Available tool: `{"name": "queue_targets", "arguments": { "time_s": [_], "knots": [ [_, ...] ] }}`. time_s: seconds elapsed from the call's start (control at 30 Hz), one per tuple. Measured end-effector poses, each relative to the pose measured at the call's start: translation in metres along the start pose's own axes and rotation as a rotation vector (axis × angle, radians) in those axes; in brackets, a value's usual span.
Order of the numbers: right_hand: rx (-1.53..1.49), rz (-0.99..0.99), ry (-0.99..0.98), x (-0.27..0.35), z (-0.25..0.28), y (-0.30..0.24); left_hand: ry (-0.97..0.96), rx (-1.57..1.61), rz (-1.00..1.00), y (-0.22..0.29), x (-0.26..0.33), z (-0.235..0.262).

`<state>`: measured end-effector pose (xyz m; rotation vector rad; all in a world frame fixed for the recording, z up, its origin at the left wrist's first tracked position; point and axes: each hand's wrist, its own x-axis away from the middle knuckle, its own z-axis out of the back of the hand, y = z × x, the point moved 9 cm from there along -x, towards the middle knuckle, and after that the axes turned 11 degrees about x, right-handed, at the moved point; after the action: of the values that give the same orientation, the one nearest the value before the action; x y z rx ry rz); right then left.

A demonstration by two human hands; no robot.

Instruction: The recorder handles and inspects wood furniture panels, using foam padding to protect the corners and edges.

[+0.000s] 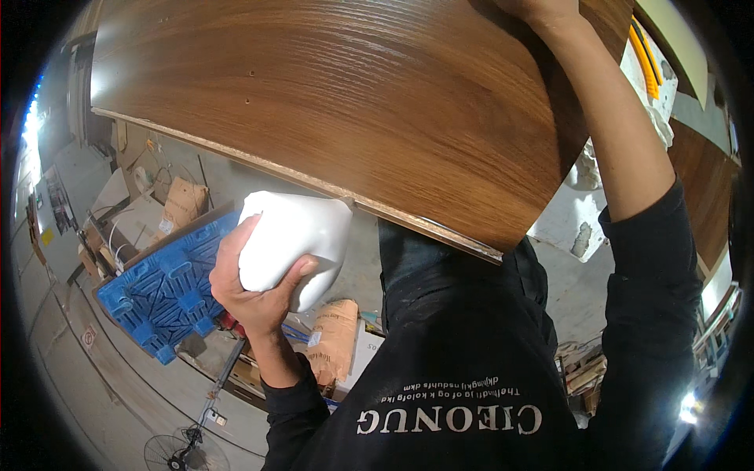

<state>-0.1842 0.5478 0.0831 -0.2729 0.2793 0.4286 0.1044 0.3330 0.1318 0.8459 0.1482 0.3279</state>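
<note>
A wide wood-grain board (338,102), dark brown on its face, spans the upper part of the view. Its near edge (275,166) shows a paler raw core. My left hand (263,294) is closed around a soft white plastic bottle (294,235), thumb on one side and fingers on the other. The bottle is tilted, and its narrow end meets or nearly meets the board's near edge. Over the board's far right part reaches my right hand (542,9); the picture's top border cuts off its fingers, so their grip is hidden.
To the left, a blue plastic pallet (169,282) lies on the floor beside cardboard pieces. Brown paper sacks (334,337) are below the bottle. A standing fan (177,454) is at lower left. Yellow-handled cutters (646,59) rest on a pale surface at right.
</note>
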Motion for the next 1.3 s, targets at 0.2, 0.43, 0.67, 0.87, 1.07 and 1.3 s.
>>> {"name": "queue_targets", "arguments": {
  "time_s": [0.2, 0.43, 0.67, 0.87, 1.07, 1.3],
  "knots": [
    [0.011, -0.006, 0.043, 0.002, 0.005, -0.001, -0.009, -0.002, 0.012, -0.006, -0.007, 0.005],
    [-0.059, -0.015, 0.056, 0.002, 0.001, -0.001, -0.013, -0.022, -0.004, -0.016, -0.019, 0.018],
    [0.003, -0.048, 0.062, 0.002, 0.006, 0.005, -0.039, 0.077, -0.021, -0.026, -0.035, 0.022],
    [0.005, -0.056, 0.11, 0.002, 0.007, 0.004, -0.106, 0.094, 0.04, -0.034, -0.045, 0.023],
    [0.023, -0.077, 0.103, 0.002, 0.008, 0.006, -0.084, 0.11, -0.07, -0.038, -0.06, 0.034],
    [0.038, -0.072, 0.143, 0.003, 0.007, -0.002, -0.13, 0.036, -0.082, -0.04, -0.072, 0.043]
  ]
}}
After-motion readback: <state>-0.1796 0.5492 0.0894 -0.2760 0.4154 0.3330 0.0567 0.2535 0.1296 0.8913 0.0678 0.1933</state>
